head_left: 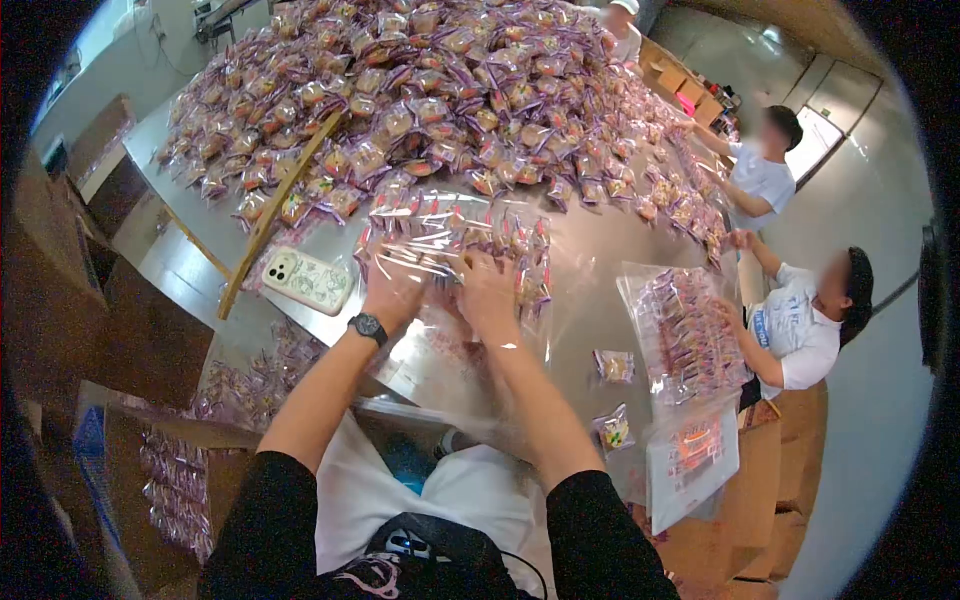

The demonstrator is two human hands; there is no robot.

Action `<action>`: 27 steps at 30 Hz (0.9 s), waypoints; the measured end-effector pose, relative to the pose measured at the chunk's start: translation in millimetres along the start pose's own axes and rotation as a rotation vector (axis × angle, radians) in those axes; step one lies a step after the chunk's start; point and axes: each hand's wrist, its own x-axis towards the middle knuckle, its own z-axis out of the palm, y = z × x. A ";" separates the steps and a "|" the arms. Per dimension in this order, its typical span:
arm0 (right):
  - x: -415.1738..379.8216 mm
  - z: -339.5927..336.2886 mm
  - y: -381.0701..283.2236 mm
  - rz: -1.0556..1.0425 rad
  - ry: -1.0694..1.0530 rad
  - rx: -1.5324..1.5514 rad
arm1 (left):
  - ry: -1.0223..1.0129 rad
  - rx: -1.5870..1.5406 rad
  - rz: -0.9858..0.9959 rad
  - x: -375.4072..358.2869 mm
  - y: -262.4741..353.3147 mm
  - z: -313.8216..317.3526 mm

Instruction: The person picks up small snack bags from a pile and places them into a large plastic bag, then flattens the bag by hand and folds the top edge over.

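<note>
A clear plastic bag (535, 235) filled with rows of small wrapped packets lies on the metal table (585, 290) in front of me. My left hand (398, 285) is on the bag's left part, its fingers partly hidden by shiny film. On the right part rests my right hand (485, 290), its fingers bent and touching the film; whether they pinch it is unclear. A phone in a patterned case (308, 281) lies left of my left hand. Beyond the bag rises a large heap of wrapped packets (430, 100).
A wooden strip (275, 215) slants along the left. Two loose packets (613, 366) lie at the right, near another filled bag (690, 330) and flat plastic bags (692, 465). Co-workers (800, 325) stand along the right side. An open carton (175, 480) with packets is lower left.
</note>
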 end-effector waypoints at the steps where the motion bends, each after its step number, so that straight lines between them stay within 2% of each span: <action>1: 1.9 1.3 -3.0 0.028 -0.046 -0.012 | 0.042 0.029 0.033 -1.4 -1.8 -1.6; 2: 0.2 -0.7 -4.6 0.011 -0.031 -0.004 | 0.092 0.062 0.066 -0.5 -4.1 -1.8; 5: 0.9 -22.0 -14.5 -0.010 -0.007 0.052 | 0.065 0.052 0.026 1.3 -7.5 19.1; 8: -0.9 -9.9 -12.5 0.014 0.016 0.032 | -0.177 0.023 0.018 9.1 0.0 -4.7; 9: 0.7 -13.6 -11.3 0.019 -0.079 0.056 | -0.275 0.023 -0.012 17.9 7.5 -24.9; 10: 1.5 -12.8 -10.2 0.002 -0.063 0.056 | -0.193 0.005 0.070 5.0 -2.3 -4.1; 12: -3.4 -1.7 -5.5 -0.034 -0.041 0.058 | 0.012 -0.039 0.005 0.3 6.0 -1.3; 14: -9.5 21.0 8.8 -0.055 -0.010 0.105 | 0.024 -0.135 -0.101 3.7 -1.0 27.9; 15: 1.2 -3.2 -2.7 -0.001 -0.055 0.143 | -0.049 -0.095 -0.174 11.1 18.0 -1.5; 16: 6.3 -16.9 -9.5 0.055 -0.104 0.182 | 0.100 -0.004 -0.041 5.5 12.9 4.6; 19: 6.1 -24.9 -13.8 0.008 -0.040 0.079 | 0.075 -0.010 -0.018 6.3 19.3 4.3; 21: 5.3 -23.1 -15.4 0.112 0.003 0.157 | 0.069 0.006 -0.011 10.4 24.3 -0.7; 22: 5.5 -18.6 -13.0 0.087 0.023 0.123 | 0.029 -0.038 -0.036 12.0 29.0 -10.9; 23: 3.7 -14.7 -9.1 0.069 0.039 0.088 | -0.156 0.102 -0.024 10.4 20.3 11.7; 26: 2.1 -10.6 5.2 -0.017 0.159 0.061 | 0.121 0.023 0.087 5.5 11.8 49.8; 27: -0.8 -14.1 9.9 -0.014 0.163 0.092 | 0.308 0.033 0.179 0.7 25.1 18.5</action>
